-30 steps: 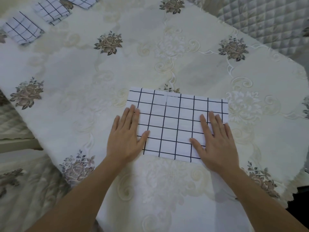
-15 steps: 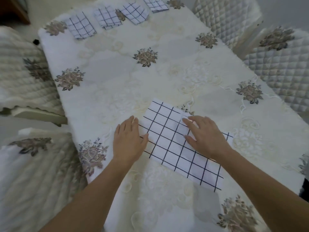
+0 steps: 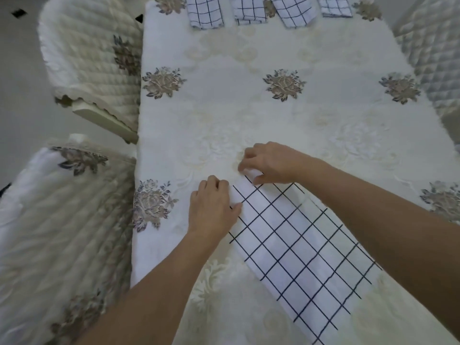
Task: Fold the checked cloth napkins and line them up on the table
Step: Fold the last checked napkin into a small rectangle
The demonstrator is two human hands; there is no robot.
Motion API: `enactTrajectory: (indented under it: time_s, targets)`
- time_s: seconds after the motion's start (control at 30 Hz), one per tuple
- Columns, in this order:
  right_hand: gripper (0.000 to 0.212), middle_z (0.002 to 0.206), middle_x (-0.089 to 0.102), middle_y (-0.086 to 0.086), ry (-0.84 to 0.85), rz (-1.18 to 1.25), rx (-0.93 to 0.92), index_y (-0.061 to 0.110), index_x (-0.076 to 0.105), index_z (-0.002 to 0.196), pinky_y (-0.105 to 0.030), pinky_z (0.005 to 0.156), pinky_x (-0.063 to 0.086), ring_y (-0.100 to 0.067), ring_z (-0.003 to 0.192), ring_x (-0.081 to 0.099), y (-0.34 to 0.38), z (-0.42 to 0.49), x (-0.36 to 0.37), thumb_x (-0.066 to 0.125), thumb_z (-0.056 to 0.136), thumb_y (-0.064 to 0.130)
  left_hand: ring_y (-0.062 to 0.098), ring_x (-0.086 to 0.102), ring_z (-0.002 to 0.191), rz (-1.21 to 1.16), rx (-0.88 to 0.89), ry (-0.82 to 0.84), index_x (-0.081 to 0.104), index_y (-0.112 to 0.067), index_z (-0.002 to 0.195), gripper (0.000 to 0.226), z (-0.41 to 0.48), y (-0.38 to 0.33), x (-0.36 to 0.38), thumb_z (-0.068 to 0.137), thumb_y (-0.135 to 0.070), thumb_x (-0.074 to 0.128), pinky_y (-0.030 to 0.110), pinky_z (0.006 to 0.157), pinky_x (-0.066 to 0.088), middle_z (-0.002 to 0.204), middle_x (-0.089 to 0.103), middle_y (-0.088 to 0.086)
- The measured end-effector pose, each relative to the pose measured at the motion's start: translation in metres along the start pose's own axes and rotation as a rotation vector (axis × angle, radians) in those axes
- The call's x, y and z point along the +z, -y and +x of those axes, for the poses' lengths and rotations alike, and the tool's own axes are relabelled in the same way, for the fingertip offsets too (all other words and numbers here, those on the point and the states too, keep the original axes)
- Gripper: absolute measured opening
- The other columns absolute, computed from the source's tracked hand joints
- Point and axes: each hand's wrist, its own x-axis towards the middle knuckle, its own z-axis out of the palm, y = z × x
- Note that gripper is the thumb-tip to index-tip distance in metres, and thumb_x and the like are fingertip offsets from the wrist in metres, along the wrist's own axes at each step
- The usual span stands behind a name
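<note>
Floral-cloth desk [image 3: 249,115], quilted chairs [image 3: 92,58] at its left edge | I see checked napkin [image 3: 298,250] lying diagonal, near side | left hand [image 3: 211,207] flat, fingers curled, on its near-left edge | right hand [image 3: 271,163] pinching its far corner | four folded napkins [image 3: 249,9] line far edge, well apart; nothing between.

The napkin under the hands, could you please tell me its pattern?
White with a thin dark grid check, on the napkin, clearest in the head view.

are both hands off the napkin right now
No, the left hand rests on the near end of the checked napkin while the right hand pinches its far corner.
</note>
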Motion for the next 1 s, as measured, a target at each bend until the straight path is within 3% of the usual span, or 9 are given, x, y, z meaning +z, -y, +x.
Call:
enactTrajectory:
  time_s: [0.2,0.3,0.37,0.5,0.63,0.73,0.87,1.0]
  targets:
    - [0.048,0.101,0.054,0.01,0.18,0.061,-0.043,0.029,0.048,0.116,-0.035,0.083,0.044,-0.016,0.098,0.048,-0.008,0.026,-0.008,0.076,0.081,0.049,0.025,0.051,0.093,-0.061,-0.009,-0.042,0.059,-0.011,0.111,0.045,0.004,-0.001,0.006,0.081,-0.042,0.073,0.037,0.074,0.044,0.104,0.054,0.006]
    - [0.037,0.089,0.05,0.014,0.235,0.081,-0.031,0.031,0.046,0.099,-0.032,0.076,0.035,-0.014,0.089,0.049,-0.01,0.031,-0.005,0.075,0.083,0.048,0.026,0.051,0.093,-0.092,0.009,-0.038,0.059,-0.012,0.111,0.043,0.004,0.0,0.007,0.081,-0.04,0.073,0.038,0.074,0.045,0.104,0.054,0.006]
    - [0.032,0.092,0.045,0.014,0.261,0.056,-0.036,0.031,0.051,0.101,-0.029,0.077,0.031,-0.012,0.091,0.045,-0.011,0.032,-0.002,0.072,0.085,0.049,0.026,0.051,0.093,-0.112,0.023,-0.041,0.06,-0.012,0.111,0.042,0.006,0.001,0.007,0.082,-0.039,0.072,0.039,0.074,0.045,0.104,0.055,0.006]
    - [0.031,0.099,0.046,0.009,0.27,0.146,-0.049,0.025,0.064,0.111,-0.032,0.08,0.042,-0.015,0.102,0.046,-0.014,0.032,0.001,0.073,0.086,0.042,0.025,0.052,0.093,-0.152,0.063,-0.039,0.062,-0.013,0.111,0.038,0.014,0.003,0.007,0.085,-0.038,0.071,0.041,0.075,0.046,0.104,0.057,0.005]
    - [0.017,0.094,0.047,0.01,0.234,0.254,-0.054,0.027,0.054,0.095,-0.034,0.079,0.044,-0.016,0.094,0.049,-0.019,0.029,0.002,0.069,0.092,0.033,0.024,0.054,0.091,-0.204,0.091,-0.004,0.065,-0.014,0.106,0.028,0.024,0.01,0.002,0.09,-0.037,0.067,0.037,0.072,0.045,0.097,0.058,0.002]
    - [0.015,0.097,0.047,0.013,0.188,0.255,-0.016,0.028,0.046,0.101,-0.035,0.077,0.042,-0.016,0.09,0.049,-0.021,0.031,-0.008,0.059,0.098,0.035,0.026,0.059,0.09,-0.248,0.067,0.044,0.068,-0.015,0.095,0.021,0.042,0.027,-0.012,0.093,-0.034,0.062,0.037,0.069,0.047,0.091,0.063,0.0]
    - [0.024,0.095,0.062,0.003,-0.061,0.152,0.044,0.02,0.047,0.117,-0.034,0.065,0.035,-0.023,0.077,0.049,-0.019,0.036,-0.024,0.05,0.102,0.039,0.025,0.065,0.085,-0.221,0.103,-0.111,0.073,-0.019,0.096,0.012,0.061,0.051,-0.04,0.092,-0.028,0.066,0.039,0.069,0.052,0.089,0.069,-0.003]
    - [0.018,0.098,0.073,0.002,-0.158,0.166,0.021,0.028,0.039,0.102,-0.032,0.06,0.035,-0.027,0.077,0.058,-0.016,0.023,-0.049,0.052,0.101,0.04,0.019,0.065,0.069,-0.276,0.198,-0.285,0.077,-0.022,0.096,0.011,0.051,0.049,-0.074,0.089,-0.023,0.068,0.037,0.057,0.054,0.085,0.069,-0.009]
